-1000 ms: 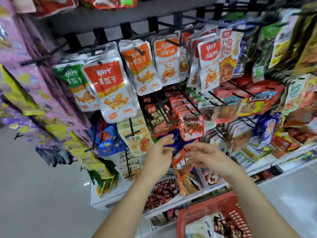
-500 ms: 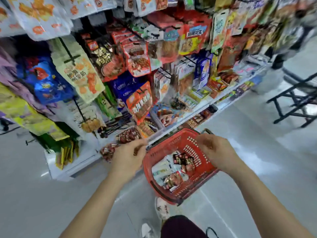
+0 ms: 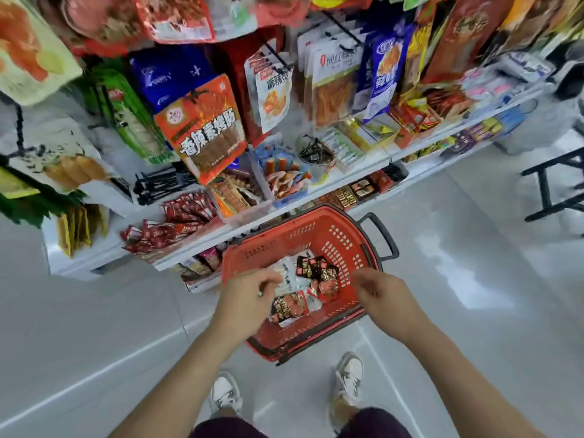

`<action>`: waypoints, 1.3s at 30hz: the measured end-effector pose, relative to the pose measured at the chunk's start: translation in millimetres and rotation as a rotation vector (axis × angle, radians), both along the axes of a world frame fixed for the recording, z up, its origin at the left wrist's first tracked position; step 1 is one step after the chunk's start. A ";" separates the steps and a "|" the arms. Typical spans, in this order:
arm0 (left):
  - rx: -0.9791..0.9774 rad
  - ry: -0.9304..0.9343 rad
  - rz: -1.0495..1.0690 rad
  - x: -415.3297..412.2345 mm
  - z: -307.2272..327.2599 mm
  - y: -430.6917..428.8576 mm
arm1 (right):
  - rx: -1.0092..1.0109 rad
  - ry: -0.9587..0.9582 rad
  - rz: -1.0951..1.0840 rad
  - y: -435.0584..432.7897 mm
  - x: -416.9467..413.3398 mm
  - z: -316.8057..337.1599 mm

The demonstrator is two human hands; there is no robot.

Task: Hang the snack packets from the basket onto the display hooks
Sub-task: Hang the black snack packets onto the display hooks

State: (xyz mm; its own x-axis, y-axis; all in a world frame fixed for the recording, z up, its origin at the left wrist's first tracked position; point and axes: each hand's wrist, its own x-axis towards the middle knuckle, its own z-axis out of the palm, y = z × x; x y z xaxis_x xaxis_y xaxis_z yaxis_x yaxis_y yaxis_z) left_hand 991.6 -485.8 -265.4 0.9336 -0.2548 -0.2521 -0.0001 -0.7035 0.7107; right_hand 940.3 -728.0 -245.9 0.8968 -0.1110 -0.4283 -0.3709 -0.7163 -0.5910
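A red basket point(image 3: 343, 245) stands on the pale shop floor point(image 3: 474, 279) in front of a snack rack, one black handle point(image 3: 383, 235) folded out at its two o'clock. Inside lies a loose heap of snack packets point(image 3: 317, 273): at least four dark red-and-black ones and a few white ones, the exact count hidden by overlap. At the basket's twelve o'clock, two clear bins point(image 3: 252, 213) on the white shelf point(image 3: 357, 170) hold stick-shaped snacks, and one round tub point(image 3: 316, 150) beside them holds dark pieces too blurred to name. Above, at eleven o'clock, a large orange packet point(image 3: 205, 128) hangs at the front, with more packets on the display hooks point(image 3: 343, 29) at one o'clock.

Both of the person's bare arms reach down and forward. The left hand point(image 3: 249, 298) is over the rim at eight o'clock, knuckles up, fingers curled down against a white packet point(image 3: 289, 273); whether it pinches it cannot be told. The right hand point(image 3: 382, 295) hovers over the rim at four o'clock, fingers loosely curled, nothing seen in them. Two pale shoes point(image 3: 347, 377) stand at six o'clock.
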 end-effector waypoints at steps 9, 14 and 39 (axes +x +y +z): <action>0.228 0.071 -0.217 54.5 -273.0 -65.1 | 0.146 0.131 0.159 -46.1 88.0 -248.5; 0.363 0.163 -0.429 91.8 -428.7 -83.9 | 0.205 0.352 0.140 -43.3 150.0 -398.1; 0.301 0.519 -0.663 110.1 -534.2 -98.9 | -0.426 0.342 0.703 -43.7 190.2 -534.8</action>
